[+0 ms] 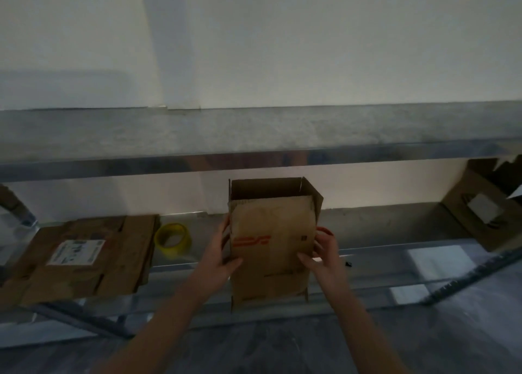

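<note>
While held upright between two bare hands, could well collapse: tall brown cardboard box with a red printed mark (272,241), top open, bottom flaps apparently loose and untaped. Head view, looking down at the front edge of a grey metal lower shelf (395,228), carton just in front of that edge, lower end hanging below it, no telling whether resting on anything. Likely trouble: squeezing too hard on the thin side walls and folding the carton flat; letting the unsealed base spring open; clipping the grey metal upper shelf (254,130) with the raised top flaps on lifting; nudging the yellow roll of packing tape (173,239), lying just to the left on the shelf deck, off the edge. Beyond the roll, a stack of flattened brown cardboard with a white label (84,258); well apart to the right, a second brown cardboard box with a white patch (480,215). Left hand (223,256): clamped on the carton's left edge, thumb laid across the front face, fingers wrapped round behind and mostly hidden. Right hand (324,252): gripping the right edge, thumb pressed on the front panel, fingers (323,241) curled round the side wall. Something red just behind those fingers, too blurred to identify
</note>
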`<state>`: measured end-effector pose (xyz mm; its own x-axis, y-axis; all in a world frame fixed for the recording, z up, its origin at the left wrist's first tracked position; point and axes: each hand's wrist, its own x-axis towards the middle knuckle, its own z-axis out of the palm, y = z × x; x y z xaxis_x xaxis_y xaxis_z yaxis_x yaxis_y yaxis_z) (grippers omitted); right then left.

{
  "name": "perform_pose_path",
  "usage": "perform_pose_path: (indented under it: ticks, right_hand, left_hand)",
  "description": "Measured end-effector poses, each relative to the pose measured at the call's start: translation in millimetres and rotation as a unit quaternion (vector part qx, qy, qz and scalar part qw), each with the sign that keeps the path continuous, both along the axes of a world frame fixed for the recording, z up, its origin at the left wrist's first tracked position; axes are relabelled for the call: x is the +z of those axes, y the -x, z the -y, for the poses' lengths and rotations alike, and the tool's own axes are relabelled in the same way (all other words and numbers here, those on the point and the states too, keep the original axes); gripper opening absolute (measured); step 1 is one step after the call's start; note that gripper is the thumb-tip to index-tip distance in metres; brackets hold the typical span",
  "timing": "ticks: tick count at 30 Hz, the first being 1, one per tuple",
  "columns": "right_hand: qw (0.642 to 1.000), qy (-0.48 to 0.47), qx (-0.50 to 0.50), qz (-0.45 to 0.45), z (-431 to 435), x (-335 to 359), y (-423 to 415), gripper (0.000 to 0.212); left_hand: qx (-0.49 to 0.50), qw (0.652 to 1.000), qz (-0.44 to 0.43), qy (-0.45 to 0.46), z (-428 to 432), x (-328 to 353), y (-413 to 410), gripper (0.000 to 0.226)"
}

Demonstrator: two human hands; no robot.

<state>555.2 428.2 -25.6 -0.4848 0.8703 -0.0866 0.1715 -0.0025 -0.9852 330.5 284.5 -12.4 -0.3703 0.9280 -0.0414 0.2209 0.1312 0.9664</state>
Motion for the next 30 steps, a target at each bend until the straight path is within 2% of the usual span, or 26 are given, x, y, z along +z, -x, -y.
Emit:
perform_pose_path:
  ticks: [2, 5, 6, 10, 15, 20, 23, 26, 30]
  right_hand:
    - [1.0, 0.01, 0.007, -0.001, -2, 1, -2, 0.061]
    - [0.999, 0.027, 0.042, 0.0, -11, 9, 3, 0.078]
    - [0.998, 0.019, 0.055, 0.002, -14, 13, 6, 0.077]
    - [0.994, -0.088, 0.056, 0.002, -25, 35, 13, 0.069]
    - [0.99, -0.127, 0.051, -0.027, -33, 38, 13, 0.07]
    - [0.994, -0.063, 0.081, -0.026, -26, 19, 21, 0.071]
    - [0.994, -0.059, 0.083, -0.039, -26, 21, 22, 0.083]
    - [0.99, -0.106, 0.08, -0.052, -37, 30, 22, 0.085]
    - [0.986, -0.142, 0.075, -0.042, -50, 42, 23, 0.083]
  left_hand:
    - [0.023, 1.0, 0.009, -0.01, 1, -2, -1, 0.085]
    - [0.083, 0.995, 0.044, -0.039, -5, 8, -5, 0.079]
    - [0.097, 0.993, 0.049, -0.047, -7, 12, -6, 0.079]
    - [0.124, 0.988, 0.037, -0.083, -15, 30, -8, 0.088]
    - [0.158, 0.984, -0.028, -0.081, -20, 39, -10, 0.068]
    - [0.14, 0.989, -0.024, -0.049, -16, 21, -8, 0.063]
    - [0.142, 0.989, -0.016, -0.044, -16, 17, -9, 0.074]
    - [0.181, 0.979, -0.076, -0.054, -17, 23, -10, 0.092]
    - [0.187, 0.955, -0.216, -0.083, -18, 34, -7, 0.092]
